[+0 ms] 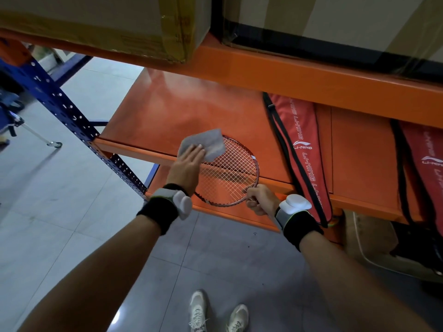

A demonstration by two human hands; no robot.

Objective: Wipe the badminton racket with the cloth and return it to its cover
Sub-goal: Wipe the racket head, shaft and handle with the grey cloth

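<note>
A red-framed badminton racket (pixel 233 174) with white strings is held out over the front edge of an orange shelf (pixel 167 116). My right hand (pixel 260 198) grips it at the base of the head, where the shaft begins. My left hand (pixel 188 165) lies flat, fingers together, pressing a grey cloth (pixel 206 142) onto the upper left part of the strings. A red racket cover (pixel 302 149) with black trim and white lettering lies on the shelf just to the right of the racket, its lower end hanging over the shelf edge.
A second red cover (pixel 422 168) lies at the far right of the shelf. An orange beam (pixel 287 75) carrying cardboard boxes (pixel 107 22) runs overhead. A blue perforated upright (pixel 72 116) stands at left. Grey tiled floor (pixel 72 224) and my white shoes (pixel 218 312) are below.
</note>
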